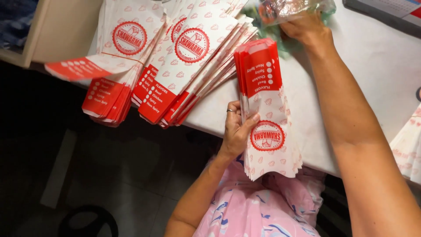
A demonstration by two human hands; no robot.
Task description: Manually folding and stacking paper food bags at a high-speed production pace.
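Note:
My left hand (237, 129), a ring on one finger, grips a stack of white and red paper food bags (267, 109) by its left edge, thumb pressed on the front near the round red emblem. The stack stands upright over the edge of the white table (372, 61), red ends up. My right hand (305, 26) reaches far across the table and closes on a crumpled clear plastic bag (294, 8) at the top edge of view. Fanned piles of the same paper bags (175, 57) lie on the table to the left, overhanging its edge.
More paper bags (408, 149) show at the right edge. A beige panel (61, 26) stands at the top left. Below the table lie a dark floor and a black ring-shaped object (87, 221). Pink patterned clothing (263, 206) covers my lap.

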